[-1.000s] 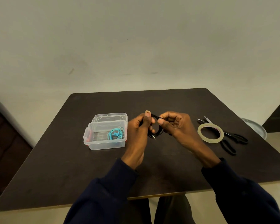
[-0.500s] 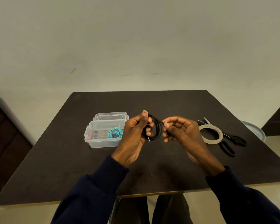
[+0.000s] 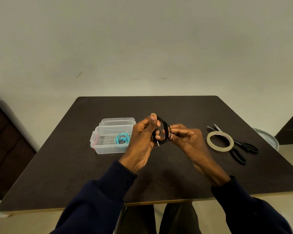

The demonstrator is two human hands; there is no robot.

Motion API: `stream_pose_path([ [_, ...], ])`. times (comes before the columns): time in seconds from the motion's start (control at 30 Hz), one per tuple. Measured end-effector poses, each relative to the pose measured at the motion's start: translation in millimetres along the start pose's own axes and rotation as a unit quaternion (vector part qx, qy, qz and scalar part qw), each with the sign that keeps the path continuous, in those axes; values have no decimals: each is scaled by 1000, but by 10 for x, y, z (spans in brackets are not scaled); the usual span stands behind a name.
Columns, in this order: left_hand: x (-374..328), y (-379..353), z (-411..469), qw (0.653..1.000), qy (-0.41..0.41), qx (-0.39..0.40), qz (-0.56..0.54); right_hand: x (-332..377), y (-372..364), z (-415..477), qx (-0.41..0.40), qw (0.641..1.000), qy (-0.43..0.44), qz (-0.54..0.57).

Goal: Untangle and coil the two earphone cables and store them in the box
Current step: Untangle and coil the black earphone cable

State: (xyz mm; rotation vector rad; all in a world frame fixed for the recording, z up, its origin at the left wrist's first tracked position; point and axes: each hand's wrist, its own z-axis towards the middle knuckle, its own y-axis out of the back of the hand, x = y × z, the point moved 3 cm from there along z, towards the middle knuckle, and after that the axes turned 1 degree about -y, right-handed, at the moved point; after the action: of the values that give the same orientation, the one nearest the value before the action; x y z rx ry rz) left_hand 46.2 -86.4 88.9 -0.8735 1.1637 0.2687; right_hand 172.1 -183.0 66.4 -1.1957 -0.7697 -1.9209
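just right of the clear box (image 3: 108,146), which has the blue earphones (image 3: 123,139) inside, our left hand (image 3: 142,142) grips the coiled black cable (image 3: 166,132) while our right hand (image 3: 186,139) pinches its loops.

Left sleeve (image 3: 98,200): was long, dark navy, cuff gathered at wrist.
Right sleeve (image 3: 249,206): was the same navy cloth.
Left hand (image 3: 142,144), right hand (image 3: 188,141): were bare.
Trousers (image 3: 176,220): were dark.
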Motion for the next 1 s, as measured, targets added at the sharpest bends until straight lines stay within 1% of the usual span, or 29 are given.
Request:
stream_pose_path([
  [0.13,41,1,16,1000,-7,18,19,93,6,20,-50,998,-10,41],
  [0.23,85,-13,38,999,-3,20,31,133,11,57,-64,998,-3,25],
  [0.4,89,-55,69,998,-14,15,61,112,-16,86,-44,998,-24,35],
  [0.5,94,-78,80,998,-14,11,64,103,-25,87,-2,995,-51,87],
  [0.57,100,-82,88,998,-10,7,58,130,-9,73,18,993,-54,107],
  [0.63,109,-82,94,998,-3,0,55,129,25,71,10,994,-53,99],
  [0.7,128,-85,99,998,6,-9,56,103,61,78,-17,993,-65,98],
  [0.8,150,-89,95,998,17,-19,60,90,63,67,-37,990,-96,96],
  [0.87,163,-79,95,996,23,-33,74,88,58,56,-26,987,-123,99],
  [0.93,175,-69,99,995,26,-45,82,84,52,51,-10,979,-156,130],
  [1.0,189,-64,107,995,32,-49,86,118,46,36,12,977,-160,143],
])
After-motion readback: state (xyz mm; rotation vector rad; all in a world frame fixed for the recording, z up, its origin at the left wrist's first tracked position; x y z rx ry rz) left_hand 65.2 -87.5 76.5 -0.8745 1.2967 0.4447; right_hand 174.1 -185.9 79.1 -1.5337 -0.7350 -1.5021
